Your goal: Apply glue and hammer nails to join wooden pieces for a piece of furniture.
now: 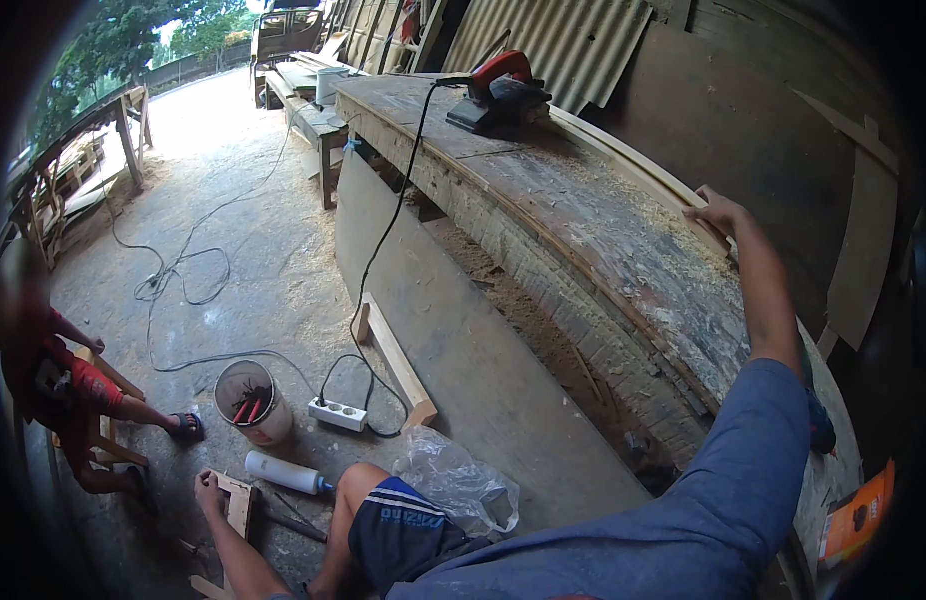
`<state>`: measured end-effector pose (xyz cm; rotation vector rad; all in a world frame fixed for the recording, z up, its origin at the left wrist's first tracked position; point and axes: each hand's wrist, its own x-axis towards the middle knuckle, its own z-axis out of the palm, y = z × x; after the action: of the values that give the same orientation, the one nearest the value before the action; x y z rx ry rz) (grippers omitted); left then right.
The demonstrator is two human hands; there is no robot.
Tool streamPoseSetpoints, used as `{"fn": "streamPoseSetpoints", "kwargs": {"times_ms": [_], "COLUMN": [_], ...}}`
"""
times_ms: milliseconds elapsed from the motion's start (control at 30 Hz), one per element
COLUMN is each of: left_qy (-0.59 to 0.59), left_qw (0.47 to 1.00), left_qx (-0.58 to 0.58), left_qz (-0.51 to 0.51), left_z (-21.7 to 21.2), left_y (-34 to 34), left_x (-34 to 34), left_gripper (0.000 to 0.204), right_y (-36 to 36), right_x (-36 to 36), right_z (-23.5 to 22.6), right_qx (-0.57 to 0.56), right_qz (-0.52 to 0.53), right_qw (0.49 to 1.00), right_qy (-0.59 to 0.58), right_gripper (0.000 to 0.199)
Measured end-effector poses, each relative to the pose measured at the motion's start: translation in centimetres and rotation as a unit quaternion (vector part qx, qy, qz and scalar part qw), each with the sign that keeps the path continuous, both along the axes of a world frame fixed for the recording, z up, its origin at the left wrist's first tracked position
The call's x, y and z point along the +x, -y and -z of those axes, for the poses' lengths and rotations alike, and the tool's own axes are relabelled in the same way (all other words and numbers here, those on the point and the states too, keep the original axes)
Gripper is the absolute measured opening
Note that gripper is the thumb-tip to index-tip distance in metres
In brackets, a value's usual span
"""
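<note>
My right hand (720, 212) reaches out over the workbench (623, 240), its fingers closed round the near end of a long pale wooden strip (633, 165) at the bench's far edge. Low on the left, my left hand (210, 490) is closed at the corner of a small pale wooden frame (237, 508), partly hidden by my forearm. Farther up the bench rests a red and black power tool (503, 92), its black cord hanging over the bench edge. A white plastic bottle (286, 472) lies beside the frame.
A bucket with red-handled tools (255, 405) stands by a white power strip (338, 414). An angled wooden piece (393, 360) and a clear plastic bag (453, 475) lie near the bench. Cables (183, 275) cross the floor. Another person (63, 380) sits at left.
</note>
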<state>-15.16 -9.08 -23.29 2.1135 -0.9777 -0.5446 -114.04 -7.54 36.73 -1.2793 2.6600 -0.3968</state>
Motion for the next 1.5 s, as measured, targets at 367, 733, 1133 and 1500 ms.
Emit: {"fn": "streamPoseSetpoints", "kwargs": {"times_ms": [367,733,1133,1500], "left_qy": [-0.078,-0.204,-0.194,-0.107], "left_qw": [0.996,0.974,0.974,0.881], "left_qx": [-0.014,-0.095,-0.116,-0.374], "left_qz": [-0.028,-0.017,0.032,0.27], "left_z": [0.1,-0.4,-3.0,-25.9], "left_y": [-1.3,-1.3,-0.2,2.5], "left_x": [0.2,1.0,-2.4,-12.7], "left_gripper": [0.025,0.021,0.024,0.028], "right_y": [2.4,-0.5,-5.4,2.4], "right_x": [3.2,6.9,3.5,18.2], "right_z": [0.9,-3.0,-5.8,-15.8], "right_qx": [-0.027,-0.045,-0.063,-0.465], "right_qz": [-0.095,0.045,0.141,0.045], "right_qw": [0.986,0.82,0.749,0.805], "right_qy": [-0.132,-0.569,-0.644,-0.366], "right_gripper": [0.088,0.09,0.08,0.09]}}
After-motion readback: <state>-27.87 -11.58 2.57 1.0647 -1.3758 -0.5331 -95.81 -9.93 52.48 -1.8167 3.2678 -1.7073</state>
